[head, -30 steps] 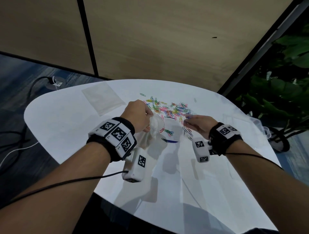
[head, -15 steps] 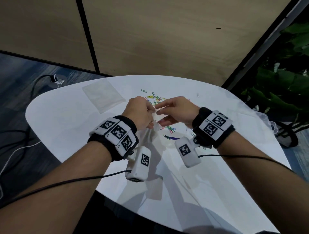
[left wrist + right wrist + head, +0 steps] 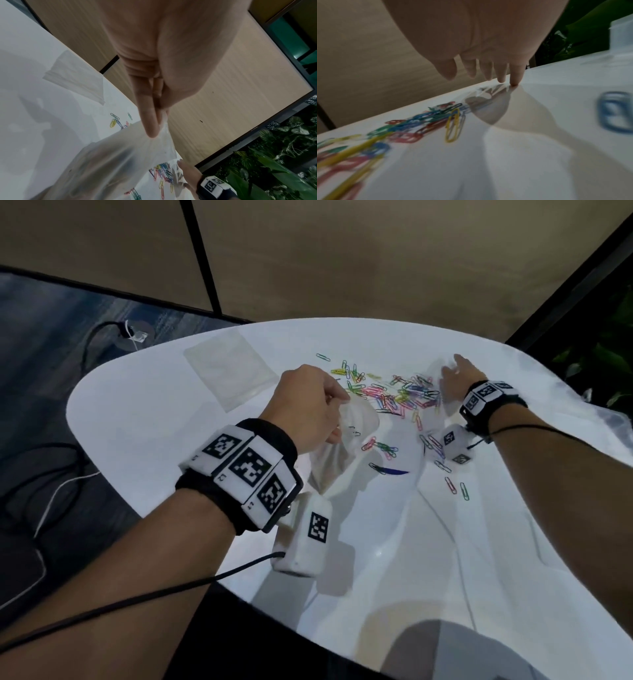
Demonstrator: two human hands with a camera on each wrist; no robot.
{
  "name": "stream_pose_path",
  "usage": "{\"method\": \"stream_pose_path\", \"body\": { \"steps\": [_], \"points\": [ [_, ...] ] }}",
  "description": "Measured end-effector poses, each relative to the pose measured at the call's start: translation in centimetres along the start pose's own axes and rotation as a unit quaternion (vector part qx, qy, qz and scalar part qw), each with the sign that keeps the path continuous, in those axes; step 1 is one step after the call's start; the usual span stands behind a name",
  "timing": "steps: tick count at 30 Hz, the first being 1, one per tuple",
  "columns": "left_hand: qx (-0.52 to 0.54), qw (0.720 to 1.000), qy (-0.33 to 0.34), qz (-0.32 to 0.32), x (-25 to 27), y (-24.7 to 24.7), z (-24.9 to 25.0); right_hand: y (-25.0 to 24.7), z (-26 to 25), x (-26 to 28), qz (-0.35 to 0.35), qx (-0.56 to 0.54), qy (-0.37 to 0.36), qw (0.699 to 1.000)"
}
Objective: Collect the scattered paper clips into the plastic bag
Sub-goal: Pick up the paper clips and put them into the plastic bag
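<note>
My left hand [image 3: 310, 405] pinches the rim of a clear plastic bag [image 3: 337, 453], which hangs open and down to the white table [image 3: 154, 419]; in the left wrist view its fingers [image 3: 150, 121] clamp the bag [image 3: 120, 159]. Coloured paper clips [image 3: 397, 395] lie in a heap beyond the bag, with several more scattered nearer [image 3: 454, 484]. My right hand [image 3: 457, 373] is stretched out flat at the heap's right edge; its straight fingertips [image 3: 513, 81] touch the table next to the clips [image 3: 426, 121]. It holds nothing.
A flat stack of spare clear bags [image 3: 229, 371] lies at the table's far left. A clear plastic box [image 3: 621, 33] stands at the right edge, plants behind it. Cables run over the floor on the left. A wooden wall stands behind the table.
My right hand has left the bag's mouth and swung out right to the far side of the clip heap, fingers now straight. The left hand still holds the bag.
</note>
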State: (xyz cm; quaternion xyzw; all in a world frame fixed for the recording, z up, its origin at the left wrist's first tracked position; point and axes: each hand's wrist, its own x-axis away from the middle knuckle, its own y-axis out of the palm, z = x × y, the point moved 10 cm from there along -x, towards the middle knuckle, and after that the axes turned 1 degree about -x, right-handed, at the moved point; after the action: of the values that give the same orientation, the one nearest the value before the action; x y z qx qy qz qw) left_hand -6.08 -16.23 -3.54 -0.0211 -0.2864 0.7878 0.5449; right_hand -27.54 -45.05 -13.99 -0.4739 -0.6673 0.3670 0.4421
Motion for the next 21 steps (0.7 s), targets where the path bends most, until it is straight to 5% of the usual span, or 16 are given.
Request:
{"method": "stream_pose_path", "body": {
  "steps": [4,12,17,21],
  "points": [
    [-0.018,1.0,0.014,-0.005,-0.3,-0.3,0.0,2.1,-2.3,-2.5,-0.059,0.09,-0.063,0.992],
    [-0.015,1.0,0.012,-0.018,-0.4,0.6,0.6,5.0,-6.9,6.1,-0.084,0.23,-0.26,0.934],
    [-0.019,0.999,0.014,-0.022,0.2,0.8,0.9,3.4,-5.6,6.7,-0.011,0.184,-0.213,0.96],
    [-0.019,1.0,0.009,-0.022,0.1,0.6,0.6,0.9,-1.0,6.2,-0.012,-0.077,-0.051,0.996]
  ]
}}
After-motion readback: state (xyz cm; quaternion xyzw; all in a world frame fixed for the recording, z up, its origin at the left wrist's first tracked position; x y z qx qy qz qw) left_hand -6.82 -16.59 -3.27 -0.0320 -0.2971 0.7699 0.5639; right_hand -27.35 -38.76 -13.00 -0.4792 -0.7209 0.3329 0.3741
